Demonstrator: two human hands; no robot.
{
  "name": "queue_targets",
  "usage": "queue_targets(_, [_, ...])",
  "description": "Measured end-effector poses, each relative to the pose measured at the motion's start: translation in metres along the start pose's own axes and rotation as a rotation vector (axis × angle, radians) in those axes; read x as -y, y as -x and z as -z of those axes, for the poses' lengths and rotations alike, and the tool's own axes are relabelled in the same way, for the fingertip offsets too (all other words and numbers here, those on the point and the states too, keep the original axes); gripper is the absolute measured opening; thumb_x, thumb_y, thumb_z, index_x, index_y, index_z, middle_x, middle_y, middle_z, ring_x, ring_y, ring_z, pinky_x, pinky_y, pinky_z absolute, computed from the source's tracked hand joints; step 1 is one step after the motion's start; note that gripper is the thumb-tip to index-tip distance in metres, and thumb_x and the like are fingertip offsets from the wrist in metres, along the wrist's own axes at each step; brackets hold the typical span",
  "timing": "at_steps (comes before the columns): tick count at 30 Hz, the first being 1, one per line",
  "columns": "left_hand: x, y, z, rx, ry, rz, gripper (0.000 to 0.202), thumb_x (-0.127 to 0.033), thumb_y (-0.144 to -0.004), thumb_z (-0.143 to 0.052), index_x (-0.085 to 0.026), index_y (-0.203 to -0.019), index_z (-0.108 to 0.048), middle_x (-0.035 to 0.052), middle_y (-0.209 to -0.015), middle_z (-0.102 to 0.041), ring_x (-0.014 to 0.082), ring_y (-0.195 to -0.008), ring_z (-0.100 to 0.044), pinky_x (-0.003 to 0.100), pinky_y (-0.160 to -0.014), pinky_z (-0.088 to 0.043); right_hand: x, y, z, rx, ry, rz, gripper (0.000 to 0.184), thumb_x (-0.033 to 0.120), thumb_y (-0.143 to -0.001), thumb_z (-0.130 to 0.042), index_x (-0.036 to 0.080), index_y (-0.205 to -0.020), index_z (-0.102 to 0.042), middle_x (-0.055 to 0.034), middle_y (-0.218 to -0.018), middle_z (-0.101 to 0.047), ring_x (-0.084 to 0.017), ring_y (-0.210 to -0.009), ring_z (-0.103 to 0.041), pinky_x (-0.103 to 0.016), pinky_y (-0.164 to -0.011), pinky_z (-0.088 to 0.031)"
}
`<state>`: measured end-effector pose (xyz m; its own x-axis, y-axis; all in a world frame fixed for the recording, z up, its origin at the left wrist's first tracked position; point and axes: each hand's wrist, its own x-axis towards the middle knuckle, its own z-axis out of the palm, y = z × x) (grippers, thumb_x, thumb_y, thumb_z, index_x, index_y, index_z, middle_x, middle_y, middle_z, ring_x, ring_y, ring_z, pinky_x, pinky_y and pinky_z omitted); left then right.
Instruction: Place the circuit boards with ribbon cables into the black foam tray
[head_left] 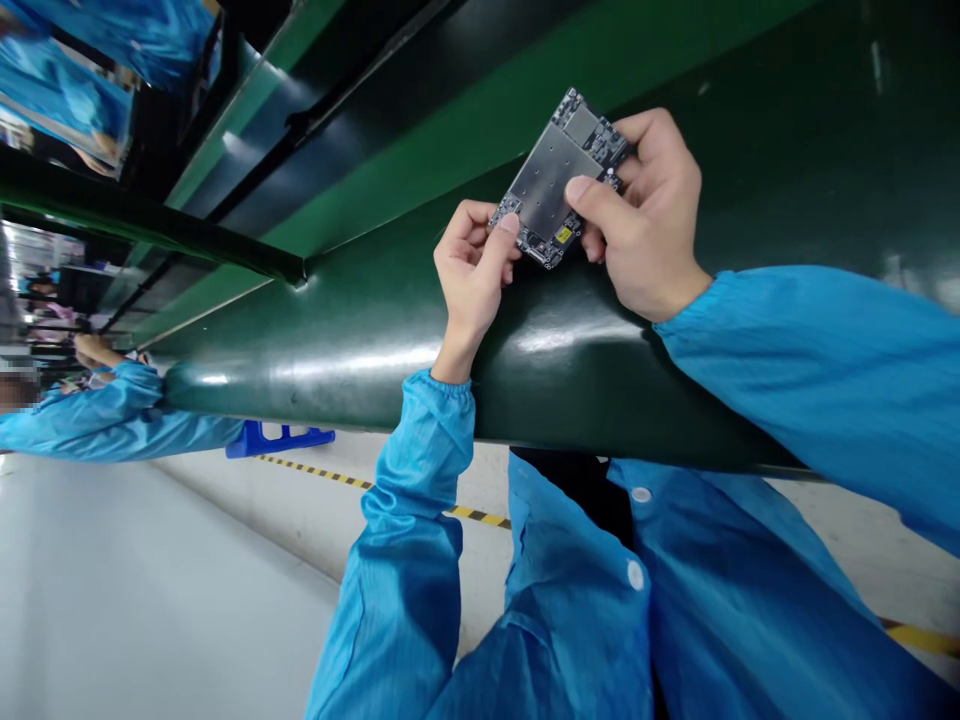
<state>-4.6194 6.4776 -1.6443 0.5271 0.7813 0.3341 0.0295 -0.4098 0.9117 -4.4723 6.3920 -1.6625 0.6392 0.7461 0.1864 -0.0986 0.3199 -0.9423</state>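
A small circuit board (551, 175) with a grey metal shield and dark components round its edges is held above the dark green conveyor belt (360, 340). My right hand (649, 215) grips its upper right part, thumb pressed on the shield. My left hand (472, 265) pinches the board's lower left corner with curled fingers. Both arms wear blue smock sleeves and reach over the belt's near edge.
Green rails (420, 130) run beyond the belt. At the left, another person's blue sleeve (112, 425) rests by the belt, with a blue plastic object (277, 438) beside it. Below lies a grey floor with a yellow-black striped line (465, 512).
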Motion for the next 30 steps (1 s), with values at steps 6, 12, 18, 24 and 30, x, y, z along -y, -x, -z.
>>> queue_targets(6, [0.001, 0.0, 0.0, -0.003, 0.0, -0.013, 0.059, -0.081, -0.091, -0.071, -0.023, -0.092, -0.065, -0.0022, -0.069, -0.056, 0.009, -0.054, -0.054, 0.022, -0.049, -0.043, 0.021, 0.009, -0.006, -0.018, -0.031, -0.006, 0.05, 0.058, -0.078, -0.088, 0.034, -0.095, -0.047, 0.0041, -0.083, -0.065, -0.015, -0.046, -0.04, -0.039, -0.044, -0.035])
queue_targets(12, [-0.001, 0.001, -0.001, -0.001, 0.001, -0.012, 0.058, -0.08, -0.093, -0.071, -0.023, -0.092, -0.065, -0.0027, -0.068, -0.055, 0.0089, -0.054, -0.055, 0.022, -0.05, -0.044, 0.024, 0.009, -0.01, -0.054, -0.014, 0.025, 0.049, 0.059, -0.077, -0.084, 0.034, -0.093, -0.046, 0.0056, -0.08, -0.064, -0.014, -0.042, -0.039, -0.037, -0.037, -0.03])
queue_targets(18, [-0.008, 0.002, -0.004, -0.016, -0.01, -0.004, 0.061, -0.082, -0.091, -0.069, -0.022, -0.09, -0.063, -0.0036, -0.066, -0.053, 0.0079, -0.052, -0.052, 0.021, -0.048, -0.042, 0.031, 0.011, -0.011, -0.065, -0.038, 0.018, 0.046, 0.053, -0.074, -0.086, 0.034, -0.091, -0.048, 0.0064, -0.079, -0.064, -0.013, -0.04, -0.04, -0.037, -0.036, -0.029])
queue_targets(24, [-0.006, 0.001, -0.003, -0.003, -0.012, -0.006, 0.059, -0.081, -0.092, -0.07, -0.023, -0.09, -0.062, -0.0029, -0.067, -0.055, 0.0093, -0.055, -0.054, 0.022, -0.049, -0.043, 0.024, 0.01, -0.007, -0.052, -0.068, -0.016, 0.055, 0.065, -0.073, -0.09, 0.034, -0.094, -0.05, 0.0054, -0.084, -0.068, -0.012, -0.042, -0.04, -0.037, -0.038, -0.031])
queue_targets(30, [-0.003, 0.003, -0.003, -0.002, -0.014, -0.007, 0.052, -0.074, -0.097, -0.07, -0.023, -0.094, -0.064, -0.0021, -0.07, -0.057, 0.0103, -0.057, -0.057, 0.022, -0.051, -0.044, 0.014, 0.007, -0.004, -0.011, -0.061, -0.101, 0.063, 0.069, -0.073, -0.094, 0.035, -0.101, -0.049, 0.0056, -0.089, -0.071, -0.013, -0.051, -0.046, -0.035, -0.043, -0.039])
